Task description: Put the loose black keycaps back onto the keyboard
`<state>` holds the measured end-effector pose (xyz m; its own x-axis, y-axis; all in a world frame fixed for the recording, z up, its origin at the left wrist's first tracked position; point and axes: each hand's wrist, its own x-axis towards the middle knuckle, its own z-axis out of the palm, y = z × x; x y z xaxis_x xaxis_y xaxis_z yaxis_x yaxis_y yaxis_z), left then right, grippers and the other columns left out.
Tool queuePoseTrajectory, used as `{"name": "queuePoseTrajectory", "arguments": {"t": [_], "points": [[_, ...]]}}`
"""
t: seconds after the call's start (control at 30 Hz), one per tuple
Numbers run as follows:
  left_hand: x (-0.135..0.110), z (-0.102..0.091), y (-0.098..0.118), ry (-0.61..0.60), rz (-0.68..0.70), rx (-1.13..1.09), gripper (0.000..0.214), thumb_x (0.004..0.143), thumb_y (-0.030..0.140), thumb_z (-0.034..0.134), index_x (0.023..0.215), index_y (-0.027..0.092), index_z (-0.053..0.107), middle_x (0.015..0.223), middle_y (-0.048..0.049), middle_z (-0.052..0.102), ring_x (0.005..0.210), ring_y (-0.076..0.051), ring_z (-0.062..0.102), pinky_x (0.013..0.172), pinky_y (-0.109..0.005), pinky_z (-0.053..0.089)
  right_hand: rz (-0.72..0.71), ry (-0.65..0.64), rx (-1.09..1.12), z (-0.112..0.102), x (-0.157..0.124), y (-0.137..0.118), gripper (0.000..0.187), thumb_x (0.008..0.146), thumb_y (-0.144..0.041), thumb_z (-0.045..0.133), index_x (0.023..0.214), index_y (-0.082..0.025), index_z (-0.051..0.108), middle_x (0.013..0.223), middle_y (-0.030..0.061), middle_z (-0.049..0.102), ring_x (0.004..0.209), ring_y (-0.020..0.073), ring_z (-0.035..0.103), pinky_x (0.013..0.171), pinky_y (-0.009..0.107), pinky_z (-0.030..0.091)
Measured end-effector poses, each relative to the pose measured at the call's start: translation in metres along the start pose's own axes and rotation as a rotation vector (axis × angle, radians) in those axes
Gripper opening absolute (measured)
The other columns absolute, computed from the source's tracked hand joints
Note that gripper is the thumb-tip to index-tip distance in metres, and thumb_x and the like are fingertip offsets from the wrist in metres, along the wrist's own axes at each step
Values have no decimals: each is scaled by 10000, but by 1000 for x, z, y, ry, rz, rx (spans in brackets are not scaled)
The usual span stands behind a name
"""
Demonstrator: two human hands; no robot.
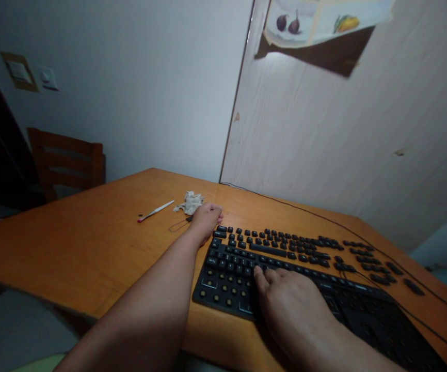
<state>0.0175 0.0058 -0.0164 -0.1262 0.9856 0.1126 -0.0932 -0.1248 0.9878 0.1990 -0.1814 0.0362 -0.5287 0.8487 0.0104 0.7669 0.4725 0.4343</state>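
A black keyboard [227, 284] lies on the orange wooden table [92, 248], running off to the lower right. Beyond it, several loose black keycaps [285, 245] sit in rows on the bare wood. My left hand [206, 217] rests on the table at the keyboard's far left corner, its fingers curled in; what they hold, if anything, is hidden. My right hand [289, 305] lies palm down on the middle of the keyboard, fingers and thumb stretched over the keys. A thin wire loop [177, 226] lies just left of my left hand.
A crumpled tissue [189, 202] and a white stick with a red tip [156, 211] lie past my left hand. A black cable [304, 209] runs along the table's back edge by the pale wood panel. A wooden chair [66, 165] stands at the far left.
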Motion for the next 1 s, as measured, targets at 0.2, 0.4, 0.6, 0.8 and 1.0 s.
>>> {"name": "queuePoseTrajectory", "arguments": {"t": [0.2,0.4,0.6,0.8,1.0], "points": [[0,0,0,0,2,-15,162,777,294,645,742,148,585,677,-44,633,593,-112,575,585,-216,446,0,-18,-5,3,-1,0,548,758,-97,552,1302,-47,608,960,147,725,806,235,665,731,320,530],[0,1,0,-8,-2,-6,153,799,284,615,742,147,575,678,-36,625,596,-108,577,599,-216,455,-2,-17,14,4,0,2,555,746,-97,553,1296,-44,609,961,137,727,798,224,663,736,312,528],[2,0,-3,-3,-26,-26,168,790,301,638,746,152,575,682,-40,630,593,-109,570,586,-213,445,5,-6,-3,7,0,2,574,722,-98,571,1293,-57,612,921,122,728,780,221,660,732,305,523],[0,0,0,-2,-26,-30,164,789,300,639,747,154,575,679,-37,628,581,-107,567,576,-210,437,-7,-11,12,6,-1,2,564,726,-111,573,1286,-52,617,924,129,730,780,223,666,719,303,522],[-1,0,1,0,-21,-11,158,790,292,629,742,152,574,680,-37,629,576,-105,564,576,-213,440,-12,-8,6,10,-1,1,554,731,-110,564,1280,-70,627,956,131,735,796,221,673,752,299,522]]}}
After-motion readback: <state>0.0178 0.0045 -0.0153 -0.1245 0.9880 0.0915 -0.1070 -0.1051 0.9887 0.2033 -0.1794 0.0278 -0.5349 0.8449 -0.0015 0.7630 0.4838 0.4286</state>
